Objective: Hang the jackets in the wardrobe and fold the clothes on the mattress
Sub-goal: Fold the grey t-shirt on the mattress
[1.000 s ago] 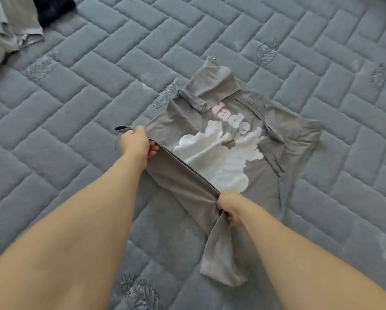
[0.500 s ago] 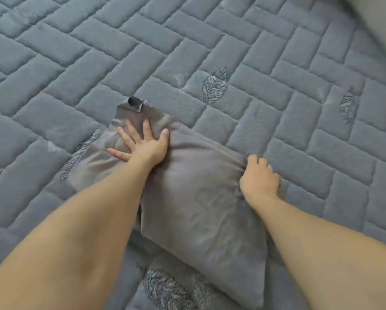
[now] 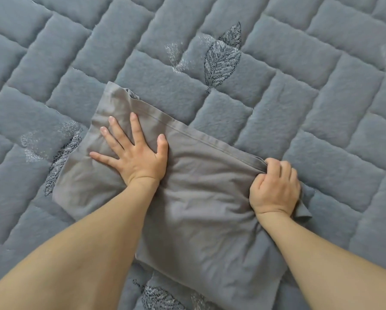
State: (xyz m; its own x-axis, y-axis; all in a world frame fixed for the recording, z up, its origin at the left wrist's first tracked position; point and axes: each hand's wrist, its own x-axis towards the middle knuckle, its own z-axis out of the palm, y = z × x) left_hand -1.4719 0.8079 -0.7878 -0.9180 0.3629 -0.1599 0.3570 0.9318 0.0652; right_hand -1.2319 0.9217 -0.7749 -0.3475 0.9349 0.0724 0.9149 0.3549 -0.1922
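Observation:
A grey T-shirt (image 3: 201,198) lies folded into a rough rectangle on the quilted grey-blue mattress (image 3: 321,108), plain side up, its print hidden. My left hand (image 3: 133,153) presses flat on the shirt's upper left part, fingers spread. My right hand (image 3: 274,186) grips the shirt's right edge in a fist, bunching the cloth near the hemmed fold. A small corner of fabric sticks out to the right of that hand.
The mattress cover has brick-shaped quilting with dark embroidered leaves (image 3: 223,57) beyond the shirt, another leaf (image 3: 60,159) partly under its left side, and one at the bottom edge (image 3: 158,298). No other clothes are in view.
The shirt was spread with its print up and has been folded over to the plain side. My left hand now lies flat on it; my right hand has closed on the right edge.

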